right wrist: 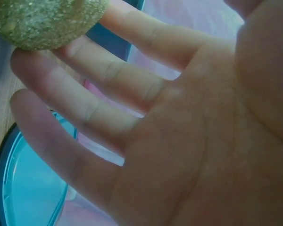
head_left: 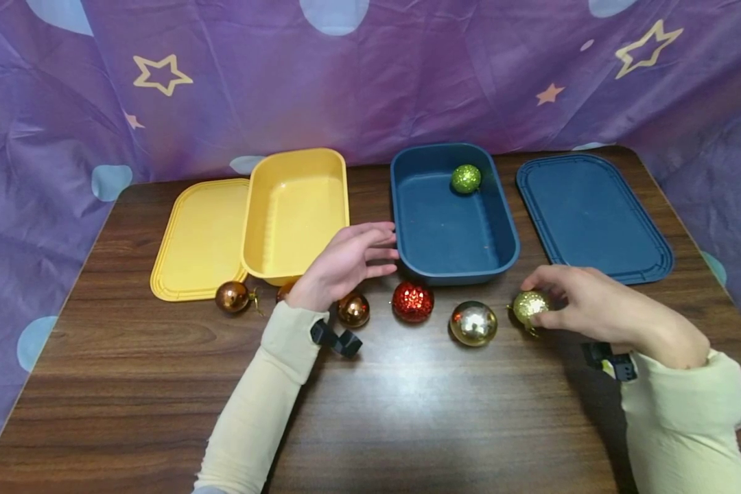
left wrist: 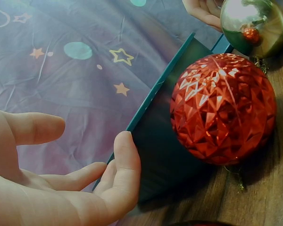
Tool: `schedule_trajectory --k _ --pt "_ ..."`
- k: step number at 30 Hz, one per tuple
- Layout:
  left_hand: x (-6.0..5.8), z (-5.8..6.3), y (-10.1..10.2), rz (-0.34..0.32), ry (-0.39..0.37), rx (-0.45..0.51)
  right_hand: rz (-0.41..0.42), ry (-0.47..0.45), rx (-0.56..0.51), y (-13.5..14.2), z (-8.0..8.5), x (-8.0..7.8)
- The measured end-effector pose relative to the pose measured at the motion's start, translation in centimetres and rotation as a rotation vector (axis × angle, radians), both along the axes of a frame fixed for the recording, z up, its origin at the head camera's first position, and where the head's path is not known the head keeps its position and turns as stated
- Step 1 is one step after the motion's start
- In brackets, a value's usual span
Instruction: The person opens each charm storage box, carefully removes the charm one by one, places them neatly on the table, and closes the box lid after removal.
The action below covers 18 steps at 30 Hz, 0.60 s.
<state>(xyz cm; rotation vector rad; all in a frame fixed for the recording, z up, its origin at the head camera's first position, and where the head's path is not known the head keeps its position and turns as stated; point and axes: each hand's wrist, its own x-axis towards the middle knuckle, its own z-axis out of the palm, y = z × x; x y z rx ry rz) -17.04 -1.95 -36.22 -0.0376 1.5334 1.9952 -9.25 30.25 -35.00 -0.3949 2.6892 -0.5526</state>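
My right hand (head_left: 586, 302) has thumb and fingertips at either side of a glittery gold Christmas ball (head_left: 529, 308), pinching it just in front of the blue box. In the right wrist view the gold ball (right wrist: 47, 21) sits at the tips of the long fingers (right wrist: 111, 70). My left hand (head_left: 346, 264) holds nothing; its spread fingers reach the left wall of the blue box (head_left: 457, 274). Below them lies a faceted red ball (head_left: 413, 302), large in the left wrist view. A shiny gold ball (head_left: 473, 323) rests between the red one and my right hand.
A green glitter ball (head_left: 466, 179) lies inside the blue box, whose lid (head_left: 593, 213) is at the right. On the left stand a yellow box (head_left: 296, 165) and its lid (head_left: 197, 240). Brown balls (head_left: 232, 297) lie in front, one partly hidden behind my left wrist.
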Motion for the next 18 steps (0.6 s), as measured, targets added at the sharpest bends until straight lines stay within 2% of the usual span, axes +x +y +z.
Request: schedule_trajectory --k 18 --pt "0.0 -0.03 -0.01 0.0 0.003 -0.003 -0.009 0.005 0.003 0.11 0.01 -0.03"
